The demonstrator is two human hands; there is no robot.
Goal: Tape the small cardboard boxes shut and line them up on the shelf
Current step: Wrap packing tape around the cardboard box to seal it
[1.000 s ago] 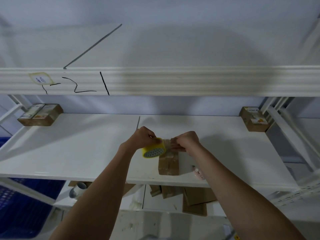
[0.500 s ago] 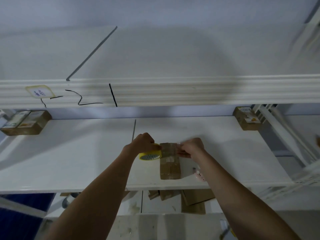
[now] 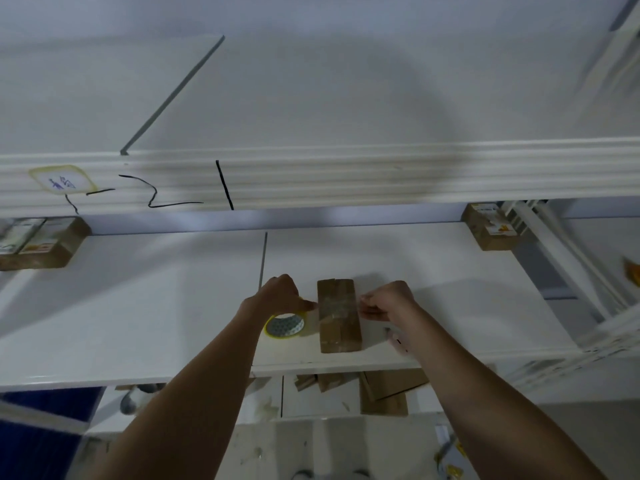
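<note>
Tape roll [image 3: 284, 324] now down beside the box [image 3: 339, 315] on the shelf [image 3: 138, 306], near edge — we've drawn the strip across the top. Left hand [image 3: 282, 295] grips the roll; right hand [image 3: 389, 301] fingers pinch the tape end. Seal nearly made.

Single head view, wide-angle, facing forward and down at white shelf [image 3: 138, 306], close range.

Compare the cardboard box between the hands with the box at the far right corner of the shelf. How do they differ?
The middle box lies near the front edge, a strip of clear tape across it; the corner box sits at the back. The middle box looks plain brown; the corner box carries a printed label. Both are small brown cardboard on the same white shelf.
</note>
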